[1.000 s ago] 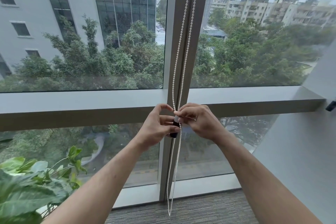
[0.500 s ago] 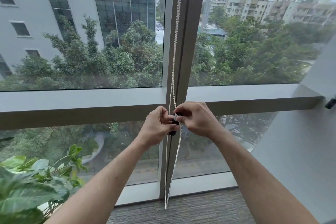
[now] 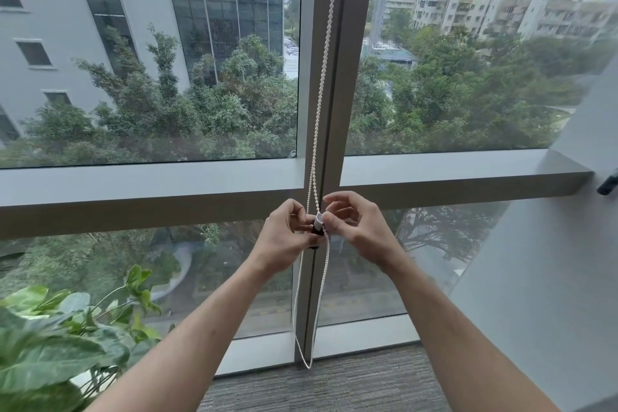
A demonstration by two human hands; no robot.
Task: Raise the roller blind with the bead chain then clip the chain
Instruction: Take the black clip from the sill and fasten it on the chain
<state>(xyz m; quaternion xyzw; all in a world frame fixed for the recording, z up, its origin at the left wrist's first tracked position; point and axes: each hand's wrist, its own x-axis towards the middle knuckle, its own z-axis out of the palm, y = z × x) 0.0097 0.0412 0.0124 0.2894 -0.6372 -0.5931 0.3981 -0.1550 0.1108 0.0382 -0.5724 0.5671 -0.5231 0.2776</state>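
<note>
A white bead chain (image 3: 321, 87) hangs twisted down the grey window mullion (image 3: 337, 77) and loops just above the floor. At chest height a small clip (image 3: 317, 227), black with a white top, sits on the chain. My left hand (image 3: 284, 237) is closed around the clip and the chain from the left. My right hand (image 3: 354, 226) pinches the chain at the clip's white top with thumb and forefinger, the other fingers spread. The roller blind itself is out of view above.
A leafy potted plant (image 3: 57, 344) fills the lower left. A grey wall (image 3: 548, 278) closes in on the right, with a dark fitting (image 3: 607, 186) on it. Grey carpet (image 3: 334, 385) lies below the window; a horizontal frame bar (image 3: 150, 191) crosses at hand height.
The two chain strands, apart a second ago, now run twisted together up the mullion. Both hands stay at the clip; the right hand's fingers have spread a little.
</note>
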